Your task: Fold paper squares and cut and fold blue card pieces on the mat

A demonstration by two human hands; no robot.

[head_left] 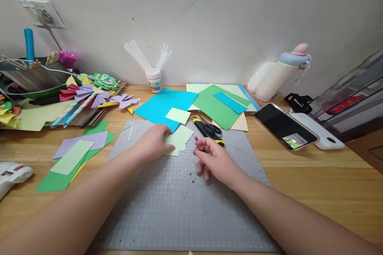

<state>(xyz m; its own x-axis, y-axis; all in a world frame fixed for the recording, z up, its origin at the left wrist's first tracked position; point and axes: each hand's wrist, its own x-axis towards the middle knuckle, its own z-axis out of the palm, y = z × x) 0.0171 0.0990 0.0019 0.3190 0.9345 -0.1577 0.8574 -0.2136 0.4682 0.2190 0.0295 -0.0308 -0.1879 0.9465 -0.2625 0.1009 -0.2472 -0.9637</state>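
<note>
On the cutting mat (179, 207), the left hand (155, 143) presses pale green paper (178, 141) flat, steadying it; the right hand (214, 161) pinches a pencil (196, 138) beside scissors (209, 128).

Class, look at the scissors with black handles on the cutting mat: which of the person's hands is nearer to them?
The right hand is nearer. It rests on the mat just in front of the scissors. The left hand lies farther to their left, pressing on the pale green paper.
</note>
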